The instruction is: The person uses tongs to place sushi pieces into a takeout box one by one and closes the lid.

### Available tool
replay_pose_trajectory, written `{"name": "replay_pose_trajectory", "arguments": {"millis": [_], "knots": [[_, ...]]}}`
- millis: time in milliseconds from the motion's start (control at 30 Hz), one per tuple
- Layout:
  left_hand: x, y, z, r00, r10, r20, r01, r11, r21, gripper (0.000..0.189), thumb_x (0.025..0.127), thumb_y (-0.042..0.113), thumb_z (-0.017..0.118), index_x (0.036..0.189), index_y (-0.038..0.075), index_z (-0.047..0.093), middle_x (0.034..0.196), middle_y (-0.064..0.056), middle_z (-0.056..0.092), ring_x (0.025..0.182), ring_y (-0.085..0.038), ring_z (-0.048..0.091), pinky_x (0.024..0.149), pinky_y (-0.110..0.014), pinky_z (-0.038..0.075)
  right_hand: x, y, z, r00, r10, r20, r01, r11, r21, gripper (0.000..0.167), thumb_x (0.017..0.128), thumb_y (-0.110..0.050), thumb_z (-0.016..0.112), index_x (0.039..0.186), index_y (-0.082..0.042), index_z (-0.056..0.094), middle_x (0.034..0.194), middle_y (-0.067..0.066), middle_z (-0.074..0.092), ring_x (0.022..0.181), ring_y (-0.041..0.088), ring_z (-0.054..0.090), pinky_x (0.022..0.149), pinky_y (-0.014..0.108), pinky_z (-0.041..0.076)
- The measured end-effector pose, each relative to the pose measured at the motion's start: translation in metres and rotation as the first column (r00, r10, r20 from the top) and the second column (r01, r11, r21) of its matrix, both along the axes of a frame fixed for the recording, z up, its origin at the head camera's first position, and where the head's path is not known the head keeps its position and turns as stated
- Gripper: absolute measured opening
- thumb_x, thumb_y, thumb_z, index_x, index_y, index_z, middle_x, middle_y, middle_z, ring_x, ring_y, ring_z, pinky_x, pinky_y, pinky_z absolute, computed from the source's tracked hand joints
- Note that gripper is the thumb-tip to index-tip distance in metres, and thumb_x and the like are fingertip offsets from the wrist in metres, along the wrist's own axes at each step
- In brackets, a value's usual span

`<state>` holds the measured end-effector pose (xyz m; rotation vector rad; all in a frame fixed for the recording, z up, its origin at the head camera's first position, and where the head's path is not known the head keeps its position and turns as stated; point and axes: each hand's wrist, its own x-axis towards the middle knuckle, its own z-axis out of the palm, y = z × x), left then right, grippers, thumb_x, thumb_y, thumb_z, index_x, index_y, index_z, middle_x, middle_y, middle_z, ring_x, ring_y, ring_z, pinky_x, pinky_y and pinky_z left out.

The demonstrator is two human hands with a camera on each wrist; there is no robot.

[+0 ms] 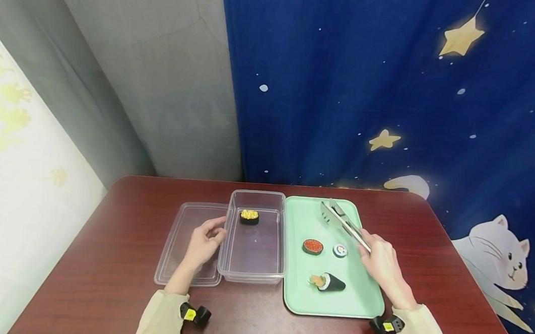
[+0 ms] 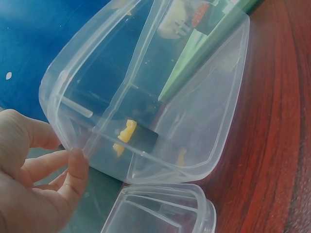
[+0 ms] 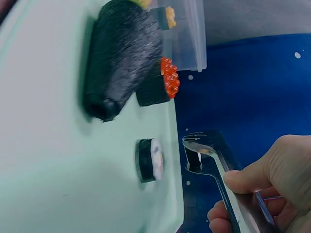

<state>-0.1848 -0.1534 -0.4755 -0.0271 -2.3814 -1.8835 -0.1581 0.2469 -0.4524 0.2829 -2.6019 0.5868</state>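
Note:
My right hand [image 1: 381, 259] grips metal tongs [image 1: 343, 221] by the handles over the tray's right side; the two tong ends stand apart with no food between them. Below lie a red roe sushi piece [image 1: 313, 246], a small round sushi roll [image 1: 340, 250] and a cone-shaped hand roll [image 1: 331, 282], all on the mint-green tray [image 1: 334, 307]. My left hand [image 1: 203, 243] has its fingertips at the left side of a clear plastic container [image 2: 204, 121], fingers loosely bent. Inside the container, near its far left corner, sits a yellow-topped sushi piece [image 1: 249, 217].
A clear lid [image 1: 176, 252] lies on the brown table [image 1: 100, 266] left of the container, partly under my left hand. The tray stands directly right of the container. Grey and dark blue curtains [image 1: 308, 84] hang behind the table's far edge.

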Motion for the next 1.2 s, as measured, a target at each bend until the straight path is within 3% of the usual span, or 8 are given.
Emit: {"name": "replay_pose_trajectory", "arguments": {"millis": [233,800,967,1200], "knots": [[0.0,-0.001,0.0,1.0,-0.004,-0.006,0.004,1.0,0.0,0.036,0.083,-0.009,0.06,0.12,-0.009,0.058,0.103,-0.025,0.059,0.08,-0.006,0.056,0.067,-0.015,0.045,-0.005,-0.004,0.009,0.999,0.036,-0.034,-0.036,0.999,-0.004,0.04,0.07,0.007,0.072,0.109,0.008,0.064,0.082,0.019,0.063,0.064,0.033,0.058,0.055,0.048,0.044],[0.0,-0.001,0.002,1.0,-0.008,0.006,0.008,1.0,-0.007,0.035,0.086,-0.006,0.059,0.121,-0.008,0.058,0.104,-0.023,0.059,0.082,-0.007,0.057,0.068,-0.015,0.046,-0.011,-0.03,0.035,0.991,0.132,-0.009,-0.133,0.991,-0.028,0.043,0.073,0.005,0.073,0.115,0.003,0.064,0.088,0.018,0.066,0.067,0.028,0.058,0.058,0.042,0.045],[-0.001,-0.003,-0.001,1.0,-0.01,-0.004,0.01,1.0,-0.019,0.034,0.086,-0.006,0.059,0.12,-0.008,0.058,0.103,-0.024,0.059,0.082,-0.007,0.057,0.068,-0.015,0.045,-0.017,-0.038,0.038,0.983,0.185,0.014,-0.185,0.983,-0.022,0.043,0.076,0.002,0.073,0.118,0.001,0.063,0.088,0.015,0.067,0.062,0.019,0.052,0.055,0.033,0.041],[-0.001,-0.002,0.001,1.0,-0.008,0.004,0.008,1.0,0.001,0.036,0.086,-0.004,0.06,0.122,-0.009,0.057,0.107,-0.023,0.058,0.085,-0.013,0.058,0.067,-0.015,0.045,-0.032,-0.048,0.039,0.957,0.287,0.046,-0.287,0.958,-0.015,0.044,0.077,-0.001,0.074,0.119,-0.002,0.063,0.085,0.01,0.066,0.062,0.015,0.05,0.055,0.03,0.042]]}}
